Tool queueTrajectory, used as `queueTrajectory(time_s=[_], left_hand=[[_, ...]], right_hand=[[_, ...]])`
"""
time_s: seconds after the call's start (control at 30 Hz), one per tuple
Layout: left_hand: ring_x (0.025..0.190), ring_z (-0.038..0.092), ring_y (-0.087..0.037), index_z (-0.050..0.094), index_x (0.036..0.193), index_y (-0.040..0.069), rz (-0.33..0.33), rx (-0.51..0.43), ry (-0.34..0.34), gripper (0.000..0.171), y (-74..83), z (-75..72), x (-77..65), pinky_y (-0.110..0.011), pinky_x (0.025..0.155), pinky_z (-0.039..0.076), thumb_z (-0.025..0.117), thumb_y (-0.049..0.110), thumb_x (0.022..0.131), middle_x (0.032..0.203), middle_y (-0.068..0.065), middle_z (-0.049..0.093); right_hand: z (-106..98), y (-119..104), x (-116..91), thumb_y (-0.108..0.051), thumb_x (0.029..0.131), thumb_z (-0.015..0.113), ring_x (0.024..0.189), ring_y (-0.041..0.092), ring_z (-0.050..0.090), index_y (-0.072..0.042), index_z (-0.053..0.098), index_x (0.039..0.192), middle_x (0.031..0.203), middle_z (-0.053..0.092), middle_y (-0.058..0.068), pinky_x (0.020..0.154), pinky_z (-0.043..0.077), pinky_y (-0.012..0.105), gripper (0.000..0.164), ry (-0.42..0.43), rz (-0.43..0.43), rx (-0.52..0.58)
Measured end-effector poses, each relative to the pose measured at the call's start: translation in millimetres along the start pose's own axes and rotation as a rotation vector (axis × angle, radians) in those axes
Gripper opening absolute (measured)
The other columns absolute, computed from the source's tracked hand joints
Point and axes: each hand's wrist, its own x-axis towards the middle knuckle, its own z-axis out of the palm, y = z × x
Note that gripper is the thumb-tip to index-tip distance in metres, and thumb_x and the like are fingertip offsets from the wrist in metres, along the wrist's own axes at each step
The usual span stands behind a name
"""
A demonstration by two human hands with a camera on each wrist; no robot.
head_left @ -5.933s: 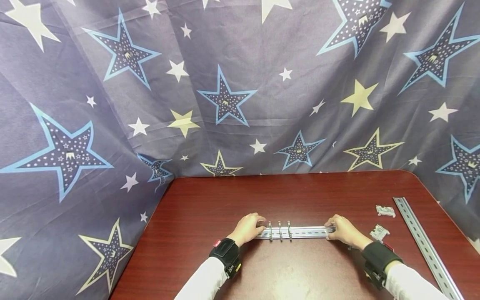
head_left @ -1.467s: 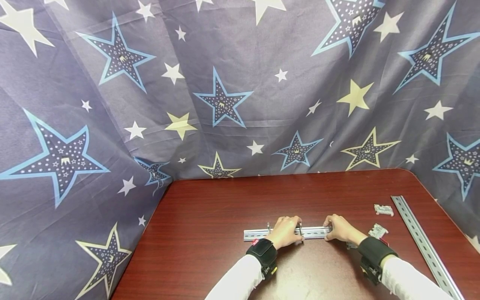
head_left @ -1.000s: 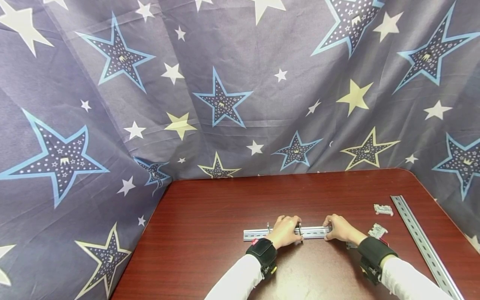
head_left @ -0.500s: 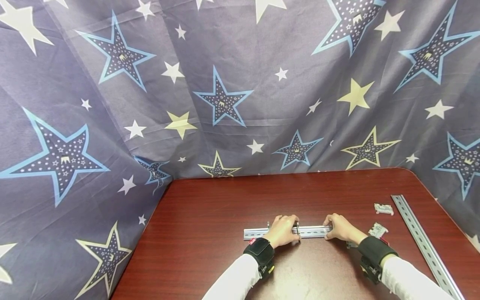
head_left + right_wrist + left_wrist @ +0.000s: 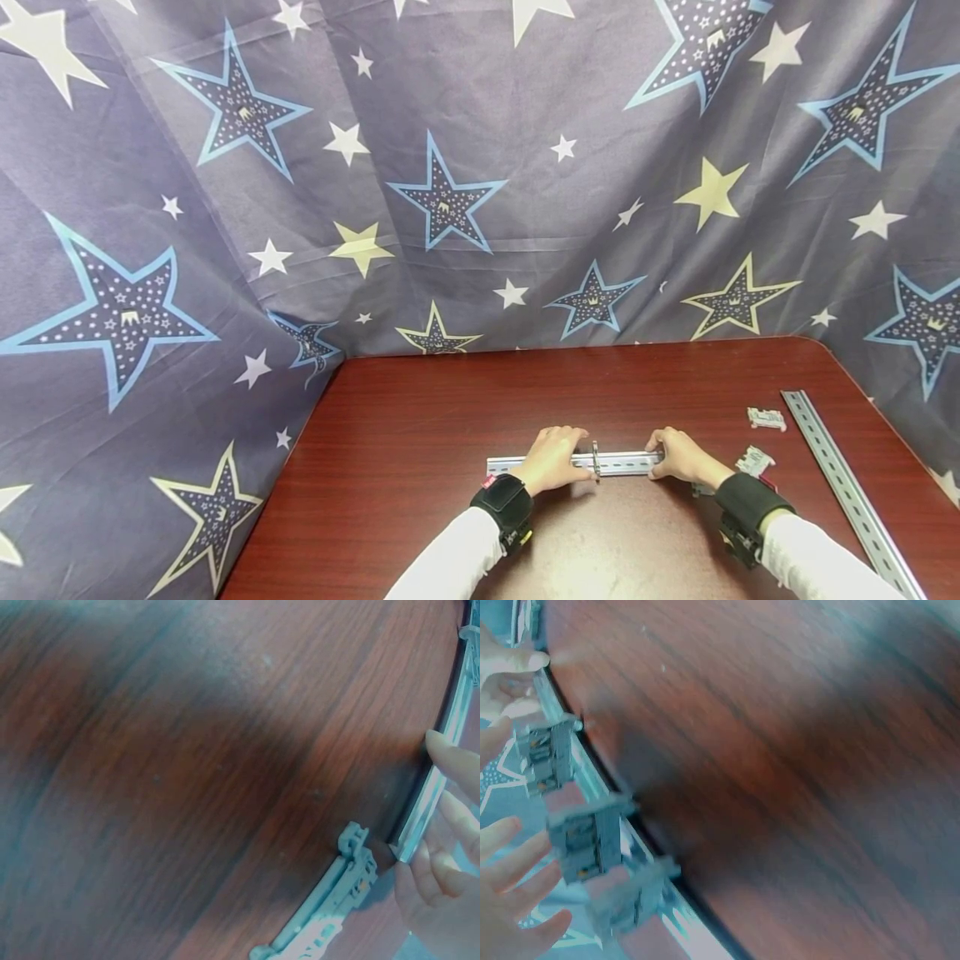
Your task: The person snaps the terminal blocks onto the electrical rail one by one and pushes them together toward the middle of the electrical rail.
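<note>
A short slotted DIN rail (image 5: 626, 464) lies crosswise on the table. Three grey terminal blocks sit on it in the left wrist view: a far one (image 5: 547, 757), a middle one (image 5: 589, 840) and a near one (image 5: 634, 900). My left hand (image 5: 553, 460) reaches over the rail with fingers spread, just left of the rightmost block (image 5: 596, 461); it hides the other two in the head view. Its fingers look loose beside the blocks in the left wrist view. My right hand (image 5: 677, 457) pinches the rail's right end, thumb on the near edge in the right wrist view.
Loose terminal blocks lie right of my right hand: one further back (image 5: 767, 418), one nearer (image 5: 755, 460), and another partly under the wrist (image 5: 322, 900). A long slotted rail (image 5: 851, 483) runs along the table's right side. A starry curtain (image 5: 480, 275) borders the table.
My left hand has gone from the rail's left end to the blocks, then slid back left off the rightmost one. That block stands further right than at first. The right hand has stayed.
</note>
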Motion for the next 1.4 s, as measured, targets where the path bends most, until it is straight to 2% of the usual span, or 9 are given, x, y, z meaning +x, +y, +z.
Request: queueTrajectory(time_s=[0.13, 0.27, 0.33, 0.4, 0.53, 0.57, 0.7, 1.4], left_hand=[[0.104, 0.051, -0.017, 0.055, 0.115, 0.011, 0.012, -0.002, 0.011, 0.058, -8.5, -5.4, -6.6, -0.032, 0.09, 0.035, 0.069, 0.042, 0.068, 0.108, -0.001, 0.059], [0.104, 0.051, -0.018, 0.055, 0.114, 0.01, 0.017, -0.042, 0.023, 0.057, -17.0, -8.0, -12.2, -0.033, 0.09, 0.035, 0.069, 0.042, 0.069, 0.109, -0.002, 0.059], [0.102, 0.052, -0.018, 0.055, 0.114, 0.01, 0.04, -0.056, 0.047, 0.057, -23.5, -3.5, -13.2, -0.032, 0.089, 0.035, 0.067, 0.044, 0.07, 0.107, -0.002, 0.059], [0.102, 0.051, -0.018, 0.055, 0.114, 0.01, 0.039, -0.079, 0.041, 0.057, -25.5, -4.4, -15.1, -0.032, 0.089, 0.034, 0.067, 0.044, 0.07, 0.107, -0.002, 0.059], [0.102, 0.051, -0.018, 0.055, 0.114, 0.009, 0.024, -0.088, 0.022, 0.058, -26.3, -4.9, -17.8, -0.033, 0.09, 0.035, 0.068, 0.043, 0.07, 0.108, -0.002, 0.059], [0.103, 0.051, -0.019, 0.055, 0.114, 0.008, 0.003, -0.09, 0.001, 0.057, -23.4, -9.1, -19.4, -0.034, 0.09, 0.035, 0.07, 0.039, 0.068, 0.108, -0.003, 0.059], [0.103, 0.051, -0.018, 0.055, 0.115, 0.009, -0.012, -0.05, -0.016, 0.058, -24.9, -6.3, -20.1, -0.033, 0.09, 0.035, 0.07, 0.039, 0.068, 0.108, -0.002, 0.059], [0.097, 0.055, -0.017, 0.057, 0.108, 0.01, -0.017, -0.012, 0.0, 0.048, -31.1, 2.5, -20.1, -0.032, 0.091, 0.034, 0.072, 0.03, 0.067, 0.1, 0.0, 0.062]], right_hand=[[0, 0, 0, -0.006, 0.05, 0.078, 0.067, 0.018, 0.049, 0.0, 0.058, 0.074, 0.073, 0.055, 0.007, 0.062, 0.04, 0.033, 0.031, -0.001, 0.007, 0.001], [1, 1, -1, -0.005, 0.05, 0.078, 0.067, 0.017, 0.048, 0.0, 0.058, 0.074, 0.072, 0.054, 0.006, 0.061, 0.04, 0.033, 0.031, -0.002, 0.011, 0.002], [1, 1, -1, -0.005, 0.05, 0.078, 0.067, 0.017, 0.048, 0.0, 0.059, 0.074, 0.072, 0.054, 0.006, 0.062, 0.04, 0.033, 0.031, -0.001, 0.012, 0.005], [1, 1, -1, -0.005, 0.051, 0.078, 0.067, 0.017, 0.049, 0.0, 0.058, 0.074, 0.073, 0.055, 0.007, 0.062, 0.04, 0.033, 0.031, 0.0, 0.004, 0.004], [1, 1, -2, -0.005, 0.051, 0.077, 0.068, 0.018, 0.049, 0.0, 0.058, 0.074, 0.074, 0.055, 0.007, 0.062, 0.04, 0.033, 0.031, -0.002, 0.003, 0.01], [1, 1, -2, -0.005, 0.051, 0.077, 0.068, 0.018, 0.049, 0.0, 0.058, 0.074, 0.074, 0.055, 0.007, 0.062, 0.04, 0.033, 0.031, -0.002, 0.005, 0.012], [1, 0, -2, -0.005, 0.051, 0.078, 0.067, 0.017, 0.048, 0.0, 0.058, 0.074, 0.073, 0.054, 0.006, 0.061, 0.04, 0.033, 0.03, -0.003, 0.016, 0.019], [1, 1, -1, -0.006, 0.052, 0.078, 0.069, 0.018, 0.049, 0.0, 0.058, 0.076, 0.076, 0.054, 0.008, 0.062, 0.04, 0.033, 0.031, -0.007, 0.021, 0.015]])
